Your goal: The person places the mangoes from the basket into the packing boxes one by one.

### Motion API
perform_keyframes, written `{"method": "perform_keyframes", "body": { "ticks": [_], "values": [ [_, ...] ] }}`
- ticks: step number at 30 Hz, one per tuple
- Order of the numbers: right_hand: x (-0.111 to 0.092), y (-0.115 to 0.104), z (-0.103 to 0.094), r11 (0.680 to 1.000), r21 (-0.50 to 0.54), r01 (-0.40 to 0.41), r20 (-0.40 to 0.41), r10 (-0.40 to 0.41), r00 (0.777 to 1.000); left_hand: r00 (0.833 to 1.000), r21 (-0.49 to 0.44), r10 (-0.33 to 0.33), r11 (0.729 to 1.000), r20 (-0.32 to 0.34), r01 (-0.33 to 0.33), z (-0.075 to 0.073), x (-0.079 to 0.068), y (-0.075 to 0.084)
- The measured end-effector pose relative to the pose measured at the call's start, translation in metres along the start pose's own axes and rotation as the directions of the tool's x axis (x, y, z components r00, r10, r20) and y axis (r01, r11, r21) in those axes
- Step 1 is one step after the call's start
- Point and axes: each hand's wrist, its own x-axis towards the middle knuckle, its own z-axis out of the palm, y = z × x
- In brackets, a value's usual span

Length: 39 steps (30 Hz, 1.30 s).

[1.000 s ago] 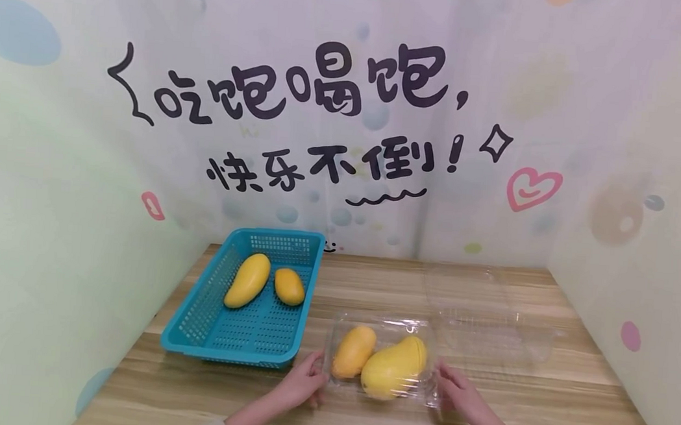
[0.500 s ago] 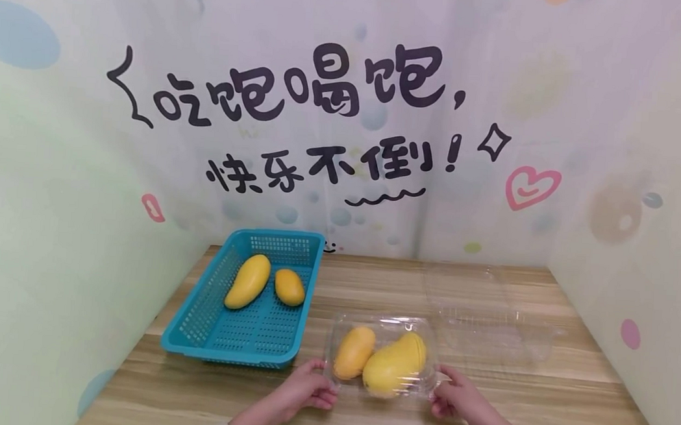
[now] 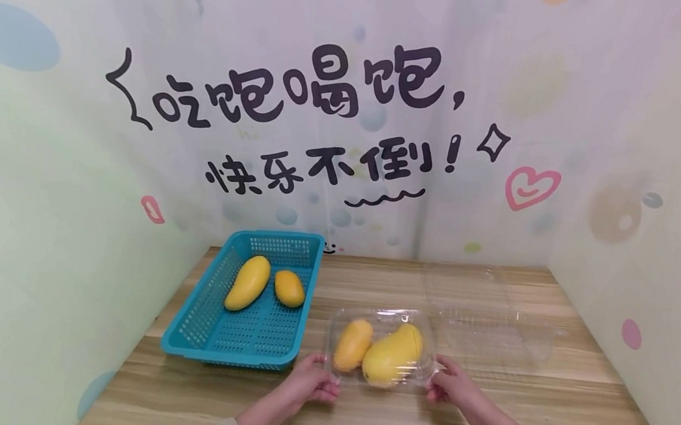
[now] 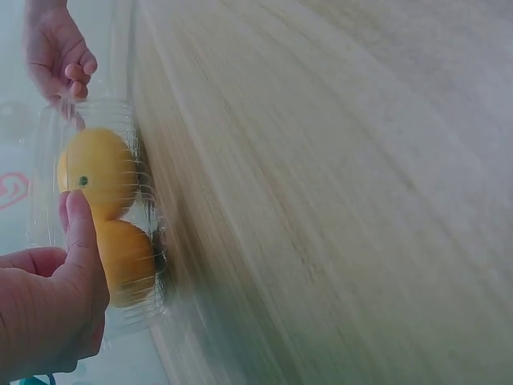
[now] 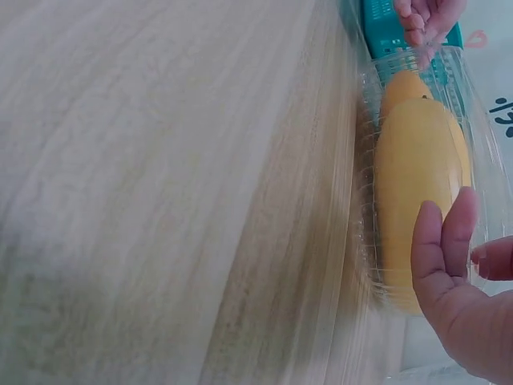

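Observation:
A lidded clear plastic clamshell box point(image 3: 378, 315) lies between the two hands in the head view. Through its walls show a smaller orange-yellow mango point(image 3: 353, 345) on the left and a larger yellow mango point(image 3: 395, 355) on the right. At the box's left end, the left hand point(image 3: 308, 384) grips the edge between thumb and fingers. The right hand point(image 3: 455, 385) grips the opposite end in the same way. In the left wrist view the box wall point(image 4: 120, 321) is close over the wooden table, and both mangoes sit inside.
A blue perforated basket point(image 3: 223, 355) stands at the left, holding a long mango point(image 3: 248, 283) and a small mango point(image 3: 289, 289). Another clear plastic box point(image 3: 493, 339) stands with its lid open on the wooden table point(image 3: 574, 409), behind the right hand. Printed fabric walls surround the table.
The fingers have closed on both ends of the plastic box. Since half a second ago, the box with its mangoes has shifted slightly up in the view and a little left.

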Motion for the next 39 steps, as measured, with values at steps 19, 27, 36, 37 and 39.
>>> {"method": "perform_keyframes", "body": {
  "ticks": [19, 27, 36, 37, 39],
  "values": [
    [0.004, 0.001, -0.004, 1.0, 0.018, 0.022, 0.032, -0.023, 0.999, 1.0, 0.03, -0.007, 1.0, -0.029, 0.008, 0.003, 0.005, 0.007],
    [-0.001, 0.002, -0.005, 0.999, -0.032, -0.026, -0.011, 0.025, 1.0, 0.996, 0.324, 0.078, 0.944, -0.042, -0.061, -0.002, 0.0, 0.007],
    [-0.034, -0.023, -0.029, 0.954, -0.3, -0.014, 0.232, 0.087, 0.969, 0.901, 0.799, 0.423, 0.506, 0.097, -0.324, 0.0, -0.012, 0.01],
    [-0.037, -0.029, -0.031, 0.947, -0.322, 0.011, 0.262, 0.078, 0.962, 0.875, 0.838, 0.468, 0.424, 0.123, -0.345, 0.002, -0.012, 0.01],
    [-0.041, -0.041, -0.036, 0.934, -0.353, 0.062, 0.309, 0.054, 0.95, 0.82, 0.892, 0.542, 0.256, 0.186, -0.372, 0.006, -0.009, 0.011]
  ]
}}
